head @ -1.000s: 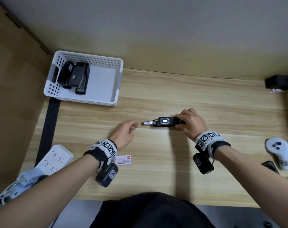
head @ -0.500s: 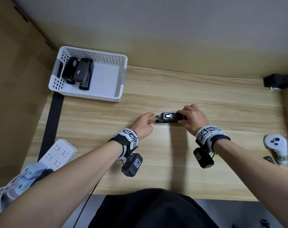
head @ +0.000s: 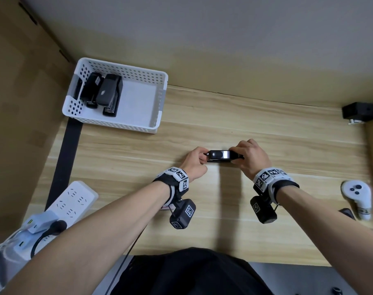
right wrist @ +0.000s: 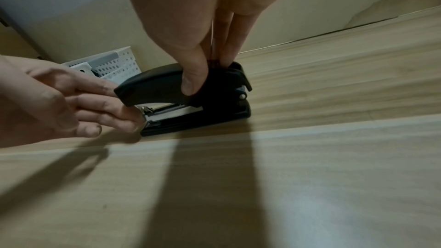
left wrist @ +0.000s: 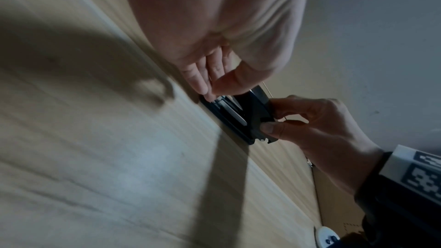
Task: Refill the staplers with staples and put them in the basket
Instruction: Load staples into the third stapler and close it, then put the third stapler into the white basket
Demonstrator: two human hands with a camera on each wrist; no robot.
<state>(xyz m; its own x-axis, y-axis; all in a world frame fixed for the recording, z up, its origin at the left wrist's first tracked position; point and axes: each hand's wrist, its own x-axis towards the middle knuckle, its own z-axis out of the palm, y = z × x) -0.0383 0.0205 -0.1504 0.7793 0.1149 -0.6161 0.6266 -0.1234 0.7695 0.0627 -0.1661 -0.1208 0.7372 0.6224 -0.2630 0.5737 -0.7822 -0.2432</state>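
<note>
A black stapler [head: 220, 156] lies on the wooden table [head: 202, 220], its front end pointing left. My right hand [head: 248, 156] grips its rear, the thumb [right wrist: 190, 82] on the near side and the fingers [right wrist: 229, 57] behind. My left hand [head: 197, 160] is at the front end, where its fingertips [right wrist: 126, 118] pinch and press the metal magazine [right wrist: 167, 113] under the cap. The stapler [left wrist: 241, 118] shows between both hands in the left wrist view. The white perforated basket [head: 117, 124] at the back left holds two black staplers [head: 108, 92]. No loose staples are visible.
A white power strip [head: 72, 201] with plugs lies at the near left edge. At the right edge sits a white controller [head: 357, 192], and a black device [head: 360, 112] is at the back right. A dark strip [head: 66, 150] runs along the table's left side.
My left hand moved right from the table to the stapler's front end. The metal magazine that stuck out to the left now sits almost fully inside. My right hand kept its grip.
</note>
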